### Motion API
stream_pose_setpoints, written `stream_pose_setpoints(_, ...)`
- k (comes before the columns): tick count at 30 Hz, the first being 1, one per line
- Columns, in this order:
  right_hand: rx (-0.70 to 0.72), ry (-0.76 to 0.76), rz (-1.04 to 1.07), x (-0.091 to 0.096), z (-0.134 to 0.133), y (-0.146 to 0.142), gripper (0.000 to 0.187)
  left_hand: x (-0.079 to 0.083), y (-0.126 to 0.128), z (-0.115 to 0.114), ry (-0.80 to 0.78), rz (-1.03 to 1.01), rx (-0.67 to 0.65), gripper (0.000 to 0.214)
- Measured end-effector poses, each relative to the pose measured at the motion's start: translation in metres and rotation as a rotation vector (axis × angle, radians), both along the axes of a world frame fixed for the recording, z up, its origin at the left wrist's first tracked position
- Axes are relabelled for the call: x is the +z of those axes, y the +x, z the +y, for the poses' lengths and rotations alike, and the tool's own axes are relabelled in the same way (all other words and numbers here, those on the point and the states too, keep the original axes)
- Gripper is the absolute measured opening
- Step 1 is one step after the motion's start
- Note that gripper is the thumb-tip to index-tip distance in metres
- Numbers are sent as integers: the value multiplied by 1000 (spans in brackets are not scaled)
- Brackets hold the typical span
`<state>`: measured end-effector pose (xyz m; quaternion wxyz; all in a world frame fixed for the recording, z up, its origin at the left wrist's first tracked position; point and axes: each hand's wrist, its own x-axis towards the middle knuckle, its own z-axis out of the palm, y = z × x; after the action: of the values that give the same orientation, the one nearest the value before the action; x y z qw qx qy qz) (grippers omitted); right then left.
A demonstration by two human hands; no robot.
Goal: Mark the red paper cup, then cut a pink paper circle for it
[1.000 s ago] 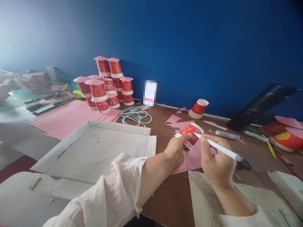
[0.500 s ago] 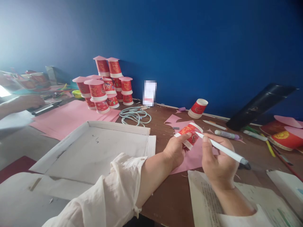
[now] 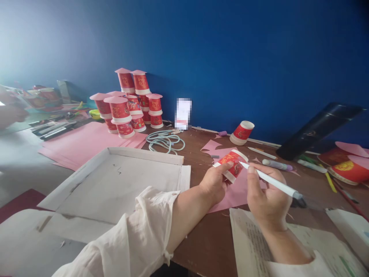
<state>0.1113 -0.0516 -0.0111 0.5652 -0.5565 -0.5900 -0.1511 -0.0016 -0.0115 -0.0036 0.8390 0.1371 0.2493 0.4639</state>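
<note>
A red paper cup (image 3: 236, 166) with gold print lies tilted in my left hand (image 3: 215, 182), thumb across its side. My right hand (image 3: 266, 196) is closed round a white marker pen (image 3: 275, 181), its tip at or very near the cup's red wall. I cannot tell whether the tip touches. Beneath the cup, pink paper (image 3: 230, 198) with cut-out edges covers part of the brown table (image 3: 201, 234). Another red cup (image 3: 242, 132) stands upside down near the wall.
Red cups (image 3: 119, 109) with pink paper discs are stacked at the back left, beside pink sheets (image 3: 72, 142). A shallow white box lid (image 3: 115, 184) lies at left. Also present are a coiled cable (image 3: 165, 140), a black cylinder (image 3: 311, 130) and printed papers (image 3: 250, 242). Another person's hand (image 3: 11, 115) shows far left.
The other person's hand at far left has moved back from the dark tools there, left and slightly up. My hands, the cup and the marker pen hold nearly the same position.
</note>
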Motion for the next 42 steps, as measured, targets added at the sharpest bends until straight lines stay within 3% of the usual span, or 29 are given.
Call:
stream_pose_setpoints(16, 13, -19, -1, -2, -1, 0, 16, -8, 3, 3, 28, -7, 22, 13)
stream_pose_setpoints(35, -22, 0, 5, 0, 0, 4, 15, 1, 1, 0, -10, 10, 21, 6)
stream_pose_setpoints(42, -7, 2, -6, -1, -1, 1, 16, -4, 3, 2, 2, 13, 25, 9)
